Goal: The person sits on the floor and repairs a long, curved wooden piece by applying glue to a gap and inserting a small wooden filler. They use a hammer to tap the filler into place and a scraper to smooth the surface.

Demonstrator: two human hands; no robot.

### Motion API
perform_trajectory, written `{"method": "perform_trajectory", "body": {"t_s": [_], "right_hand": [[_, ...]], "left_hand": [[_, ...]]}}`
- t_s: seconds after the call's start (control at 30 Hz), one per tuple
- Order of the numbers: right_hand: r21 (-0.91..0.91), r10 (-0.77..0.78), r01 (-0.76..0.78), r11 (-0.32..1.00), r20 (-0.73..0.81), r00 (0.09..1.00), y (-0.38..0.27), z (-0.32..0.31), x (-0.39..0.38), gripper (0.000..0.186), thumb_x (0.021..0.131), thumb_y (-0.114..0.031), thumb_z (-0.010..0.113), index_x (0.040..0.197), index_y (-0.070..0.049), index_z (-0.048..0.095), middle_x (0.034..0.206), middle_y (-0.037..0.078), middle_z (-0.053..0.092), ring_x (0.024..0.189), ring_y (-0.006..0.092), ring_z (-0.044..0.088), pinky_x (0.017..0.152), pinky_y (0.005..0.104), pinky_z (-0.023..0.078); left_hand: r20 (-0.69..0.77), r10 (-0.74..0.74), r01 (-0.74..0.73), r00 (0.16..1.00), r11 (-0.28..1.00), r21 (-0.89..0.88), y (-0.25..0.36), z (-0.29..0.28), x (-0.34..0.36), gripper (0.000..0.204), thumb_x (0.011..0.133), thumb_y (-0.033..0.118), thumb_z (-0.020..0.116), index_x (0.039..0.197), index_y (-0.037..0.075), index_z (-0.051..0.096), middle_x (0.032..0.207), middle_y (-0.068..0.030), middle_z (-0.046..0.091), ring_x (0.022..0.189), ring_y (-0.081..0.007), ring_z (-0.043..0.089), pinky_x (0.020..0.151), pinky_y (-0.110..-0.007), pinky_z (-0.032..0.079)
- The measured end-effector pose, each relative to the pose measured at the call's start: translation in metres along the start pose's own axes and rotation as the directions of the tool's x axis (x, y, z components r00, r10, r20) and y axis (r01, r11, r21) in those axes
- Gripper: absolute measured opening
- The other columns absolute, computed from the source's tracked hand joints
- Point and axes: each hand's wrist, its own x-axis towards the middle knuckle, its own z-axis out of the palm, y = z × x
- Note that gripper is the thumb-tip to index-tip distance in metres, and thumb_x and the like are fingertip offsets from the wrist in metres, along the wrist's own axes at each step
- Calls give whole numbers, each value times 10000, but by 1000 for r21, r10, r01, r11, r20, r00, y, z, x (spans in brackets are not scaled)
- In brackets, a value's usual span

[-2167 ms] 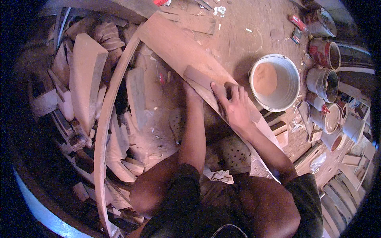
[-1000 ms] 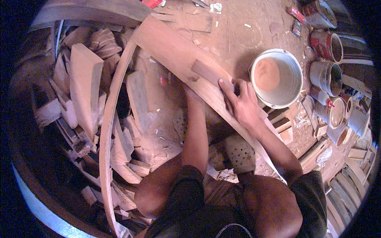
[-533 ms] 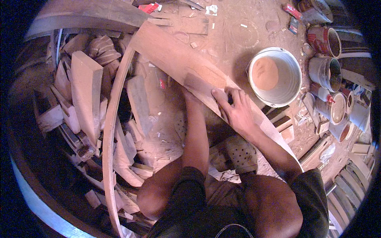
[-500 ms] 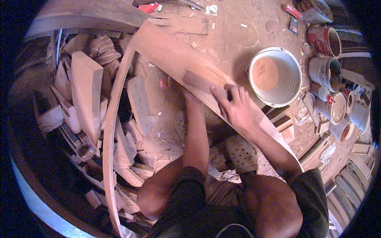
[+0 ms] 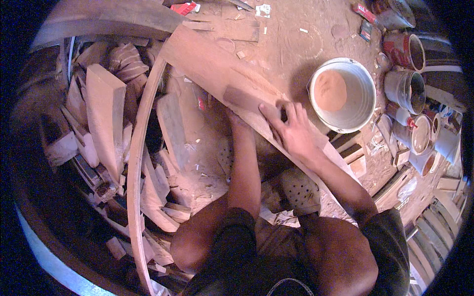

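A long wooden board (image 5: 207, 59) slants across in front of me, with pale dust over its face. On it lies a flat brownish sanding block (image 5: 243, 100). My right hand (image 5: 294, 129) is closed on the block's right end, its thumb laid along the top and the other fingers over the far side. My left hand (image 5: 238, 120) is at the board's near edge, against its underside; the board hides its fingers, so I cannot see how they are set.
A thin curved wooden strip (image 5: 135, 187) runs from the board's far end toward me. Offcuts (image 5: 104, 108) are heaped at the left. Right of the board stands a white bucket (image 5: 363, 93) with orange-brown powder inside. Several dirty pails (image 5: 402, 91) line the right side.
My right hand and the sanding block have slid slightly to the left along the board. The left hand stays at the near edge.
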Motion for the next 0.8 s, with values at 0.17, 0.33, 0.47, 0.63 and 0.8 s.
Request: {"method": "perform_trajectory", "body": {"t_s": [0.17, 0.33, 0.47, 0.63, 0.8], "right_hand": [[11, 79, -78, 997, -79, 994, 10, 3, 34, 530, 805, -108, 582, 1328, -190, 553, 1147, 197, 511, 1051, 353, 487, 888, 439, 436], [93, 1, 2, 996, -24, 1000, -6, -7, 5, 463, 833, -108, 659, 1286, -174, 589, 1096, 195, 520, 932, 345, 498, 797, 429, 449], [11, -64, 64, 998, -10, 998, 3, -1, -10, 487, 831, -123, 657, 1307, -185, 576, 1100, 195, 518, 965, 338, 500, 827, 428, 448], [9, 43, -43, 999, -122, 992, 15, -2, 39, 462, 845, -131, 626, 1303, -161, 576, 1038, 195, 518, 933, 340, 499, 808, 431, 448], [24, 76, -75, 997, -42, 996, 8, -13, 24, 493, 817, -115, 593, 1308, -159, 568, 1095, 194, 513, 986, 345, 499, 825, 439, 443]], "left_hand": [[3, -9, 9, 1000, 1000, 2, -1, 1, -1, 610, 969, 511, 329, 1390, 74, 395, 1344, -131, 475, 1239, -288, 476, 1030, -426, 431], [-6, 7, -7, 1000, 1000, 13, 5, -9, 0, 609, 968, 507, 333, 1390, 72, 395, 1344, -132, 474, 1239, -289, 476, 1030, -426, 430], [3, -7, 7, 1000, 1000, -2, -3, -3, 0, 607, 967, 503, 336, 1390, 71, 394, 1344, -132, 474, 1239, -289, 476, 1031, -427, 430], [7, -14, 14, 1000, 1000, 3, -1, -4, 2, 606, 966, 499, 340, 1389, 70, 394, 1345, -133, 473, 1239, -289, 476, 1031, -427, 430], [-9, -12, 12, 1000, 1000, 13, 2, -11, 1, 604, 965, 495, 344, 1389, 68, 393, 1345, -134, 473, 1238, -289, 476, 1032, -427, 429]]}}
